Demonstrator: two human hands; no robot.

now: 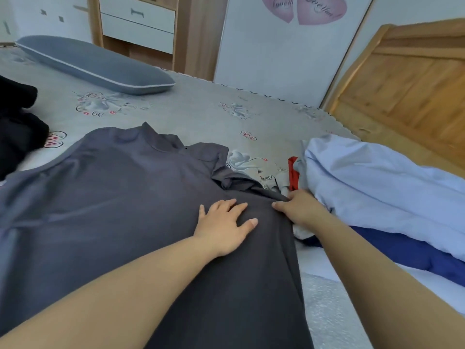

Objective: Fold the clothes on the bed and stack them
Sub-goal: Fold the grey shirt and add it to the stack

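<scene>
Our bed (201,107) carries one grey shirt (113,197) spread flat, collar away from us, long axis running from us toward the pillow (95,64). Its right sleeve lies bunched just beyond our right hand (299,207), the nearer one, which pinches the shirt's right edge. Our left hand (224,227) presses flat on the cloth, fingers straight. One light blue garment (377,187) waits at right; one black heap (17,127) at left.

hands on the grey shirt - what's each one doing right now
Left hand: open, fingers spread flat, pressing on the grey shirt.
Right hand: pinching the shirt's right edge between thumb and fingers.
</scene>
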